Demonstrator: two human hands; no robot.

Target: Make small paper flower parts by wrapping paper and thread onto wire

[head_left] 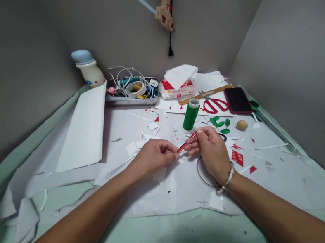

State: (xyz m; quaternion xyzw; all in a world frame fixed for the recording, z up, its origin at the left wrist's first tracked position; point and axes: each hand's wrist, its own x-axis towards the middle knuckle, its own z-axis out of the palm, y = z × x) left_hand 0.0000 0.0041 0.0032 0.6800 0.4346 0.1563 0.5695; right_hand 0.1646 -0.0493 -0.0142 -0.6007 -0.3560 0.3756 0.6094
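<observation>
Bare forearms (64,239) reaching in, left hand (155,156) and right hand (213,149) with fingers clenched on a slim red strip (186,142), held up over the paper-covered surface (178,192); green leaves (219,124) finished beside the green spool (191,114), wire hoop (205,174) bare so far.

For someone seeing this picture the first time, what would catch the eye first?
The left hand and right hand pinch a thin red strip at the centre, over paper scraps. Behind them stands a green thread spool, and a hot glue gun hangs on the far wall.
</observation>
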